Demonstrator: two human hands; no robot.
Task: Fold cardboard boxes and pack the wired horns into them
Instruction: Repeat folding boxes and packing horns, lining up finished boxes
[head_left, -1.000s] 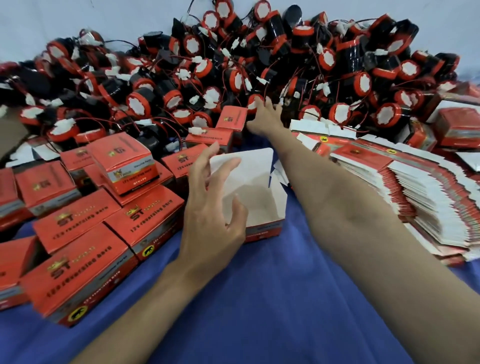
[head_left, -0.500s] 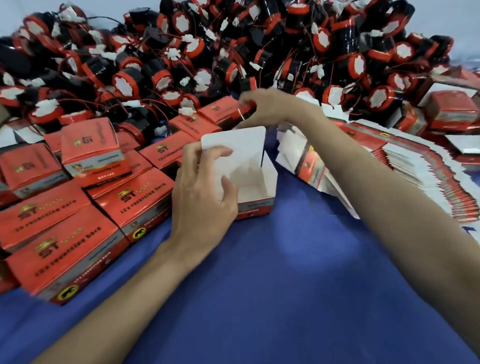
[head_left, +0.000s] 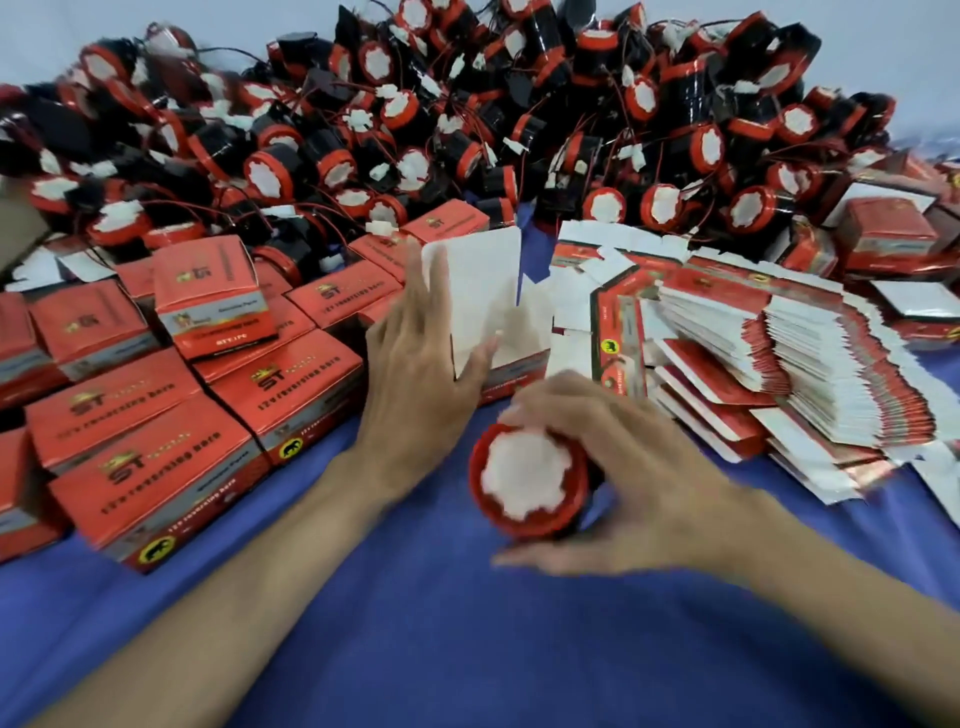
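— Blue cloth (head_left: 467, 649) covers the worktop. Where do we see the hands?
— We see the right hand (head_left: 639, 467) curled round a red-rimmed wired horn (head_left: 524, 480). Its white face is turned toward us, just in front of the open cardboard box (head_left: 483, 306).
— And the left hand (head_left: 415, 374)?
— Fingers straight and spread, it rests against the box's left side, thumb touching the white inner wall. The lid flap stands upright.
— What do we see around them?
— We see closed red boxes (head_left: 130, 441) stacked at left and flat unfolded cartons (head_left: 779, 353) fanned out at right. A heap of black-and-red horns (head_left: 467, 130) with red wires lies along the back.
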